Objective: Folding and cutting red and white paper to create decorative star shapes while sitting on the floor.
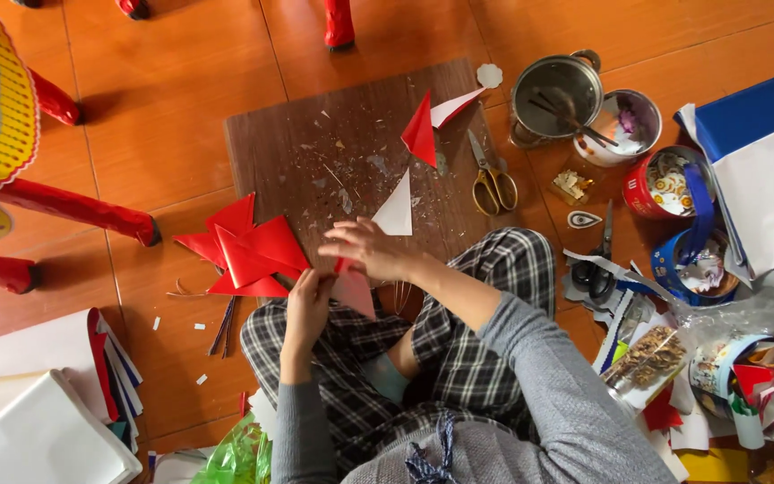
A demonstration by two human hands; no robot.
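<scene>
My left hand (308,300) reaches forward from my lap, fingers curled in a pinch. My right hand (371,249) crosses over in front of it, palm down, fingers bent, forearm angled across my knee.

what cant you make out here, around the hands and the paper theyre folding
Head view only:
- Folded paper: mostly covered by the right hand and left hand; its shape is unclear.
- Fingertips of both hands: tucked against the paper, grip unclear.
- Pot: contents dark, too small to identify.
- Red stool legs: cut off by the left edge.
</scene>
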